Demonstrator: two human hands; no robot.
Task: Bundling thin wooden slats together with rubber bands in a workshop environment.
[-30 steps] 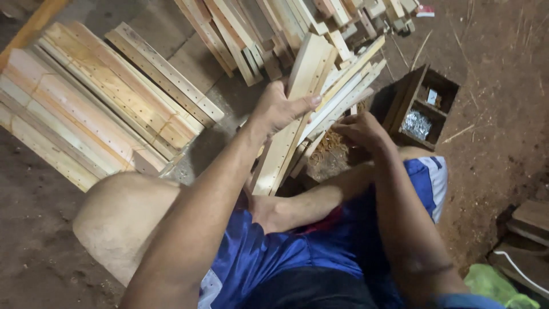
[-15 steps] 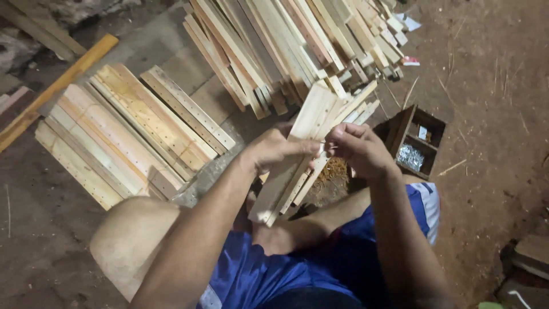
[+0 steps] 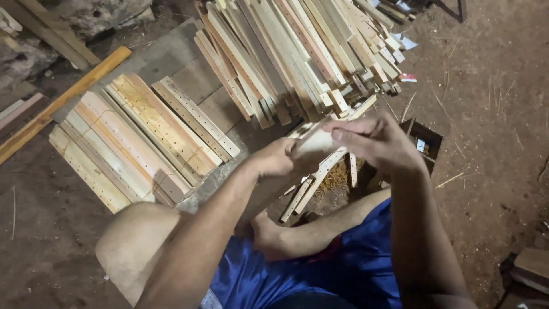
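Low in the head view, over the person's lap and blue shorts [image 3: 297,274], both hands meet on a small bundle of thin wooden slats [image 3: 311,171]. The left hand [image 3: 274,160] is wrapped around the bundle from the left, fingers closed on it; the right hand [image 3: 377,140] closes over its upper end, thumb and fingers pinched on the pale wood. The slats run down and to the left from the hands toward the knees, tilted. They look light, stiff and dry, likely splintery at the edges and apt to fan apart, so a grip round the middle of the bundle with the ends squared seems safest.

Just beyond, on the dirt floor [image 3: 492,171], lies a tangle of orange rubber bands [image 3: 334,177], and to the right a dark wooden box [image 3: 426,143] holding a small white label-like scrap. To the left lie tied bundles of drilled slats [image 3: 131,143]. Farther off rests a large loose pile of slats [image 3: 297,51], with small red-and-white paper scraps [image 3: 407,77] at its right edge.
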